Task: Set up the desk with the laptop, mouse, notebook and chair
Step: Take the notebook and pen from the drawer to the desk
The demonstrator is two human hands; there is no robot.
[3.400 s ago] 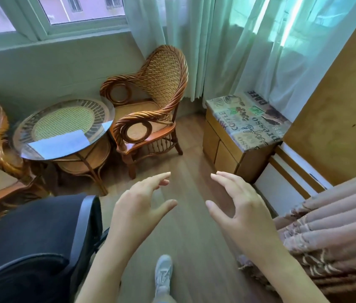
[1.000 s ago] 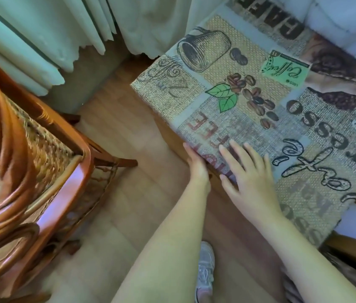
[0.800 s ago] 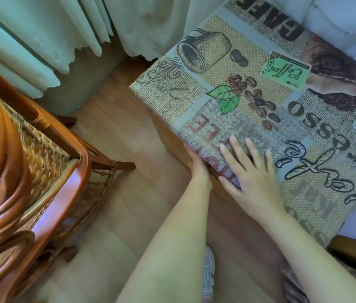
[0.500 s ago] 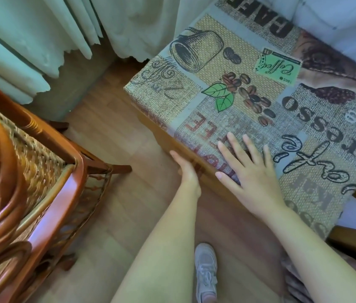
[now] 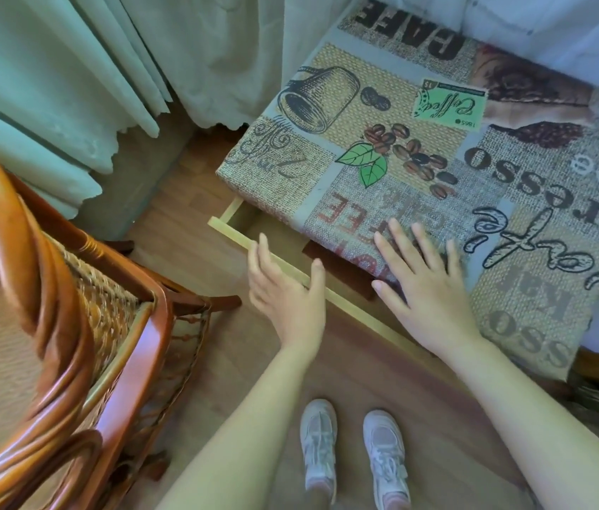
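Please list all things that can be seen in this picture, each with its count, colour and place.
cabinet: one, wood, top covered by a beige and grey coffee-print cloth, upper right.
drawer: one, pale wood front edge, pulled partly out of the cabinet, centre.
dark object: one, brown, inside the drawer, mostly hidden; cannot tell what it is.
rattan chair: one, orange-brown, left side.
curtains: pale green at upper left, white sheer at top centre.
floor: wood, light brown, centre.
shoes: two, white, bottom centre on the floor.
left hand: one, on the drawer's front edge.
right hand: one, flat on the cloth at the cabinet's front edge.
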